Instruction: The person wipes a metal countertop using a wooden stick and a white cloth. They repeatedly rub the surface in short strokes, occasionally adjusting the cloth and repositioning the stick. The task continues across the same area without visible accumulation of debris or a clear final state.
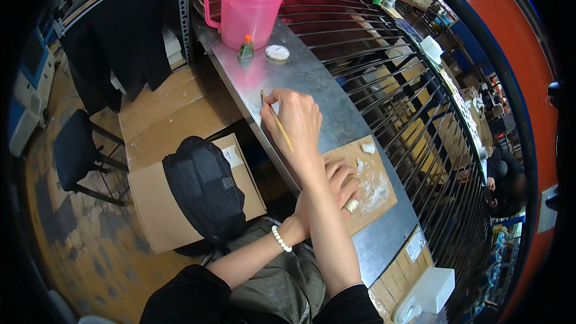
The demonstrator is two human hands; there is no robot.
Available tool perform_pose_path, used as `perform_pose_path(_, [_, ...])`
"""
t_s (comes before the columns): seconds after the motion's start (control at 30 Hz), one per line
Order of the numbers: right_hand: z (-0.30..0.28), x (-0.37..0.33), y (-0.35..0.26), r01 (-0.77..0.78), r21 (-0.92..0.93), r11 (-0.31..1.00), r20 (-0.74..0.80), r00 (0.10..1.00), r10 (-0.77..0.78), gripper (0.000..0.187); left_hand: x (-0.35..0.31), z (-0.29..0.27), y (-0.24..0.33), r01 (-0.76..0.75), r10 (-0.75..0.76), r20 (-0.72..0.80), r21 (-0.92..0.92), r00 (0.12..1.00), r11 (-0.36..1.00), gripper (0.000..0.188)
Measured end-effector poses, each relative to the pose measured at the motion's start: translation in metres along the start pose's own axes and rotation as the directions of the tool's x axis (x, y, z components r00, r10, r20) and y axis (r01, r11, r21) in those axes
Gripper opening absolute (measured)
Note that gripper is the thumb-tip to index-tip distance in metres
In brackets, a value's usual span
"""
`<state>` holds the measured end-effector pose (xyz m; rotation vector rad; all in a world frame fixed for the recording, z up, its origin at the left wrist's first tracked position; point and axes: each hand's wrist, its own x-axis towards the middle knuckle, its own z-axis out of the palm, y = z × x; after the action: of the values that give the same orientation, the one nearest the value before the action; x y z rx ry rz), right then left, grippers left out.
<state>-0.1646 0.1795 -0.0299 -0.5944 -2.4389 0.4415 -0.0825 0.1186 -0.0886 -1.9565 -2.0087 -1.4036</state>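
Note:
My right hand [294,119] is closed round a thin yellowish-brown wooden stick [279,125], held above the metal bench. Its narrow end points up and away, and I cannot make out whether it has a brush tip. Crossing under my right forearm, my left hand [337,185] rests with fingers apart on a brown board [375,195]. A short cream-coloured band or cylinder [351,206] shows at one of its fingers. White smears and powder [377,187] cover part of the board, with a small white lump [368,148] near its far corner.
On the metal bench [321,105] stand a pink lidded jug [249,12], a small orange-capped bottle [246,48] and a round white-topped lid or dish [277,53]. Metal bars [414,102] run along the right. A white plastic bottle [435,291] lies near right; a cardboard box [162,204] sits left.

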Motion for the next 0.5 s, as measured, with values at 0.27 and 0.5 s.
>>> perform_pose_path(0.27, [-0.010,-0.008,0.003,-0.033,0.100,0.994,0.039,0.999,0.029,0.015,-0.004,0.006,-0.001,0.013,-0.011,-0.033,0.045,0.999,0.999,0.036])
perform_pose_path(0.5, [-0.003,-0.018,-0.013,-0.042,0.082,0.996,0.039,0.998,0.038,0.014,-0.003,-0.010,0.001,0.007,-0.007,0.003,0.075,1.000,0.997,0.033])
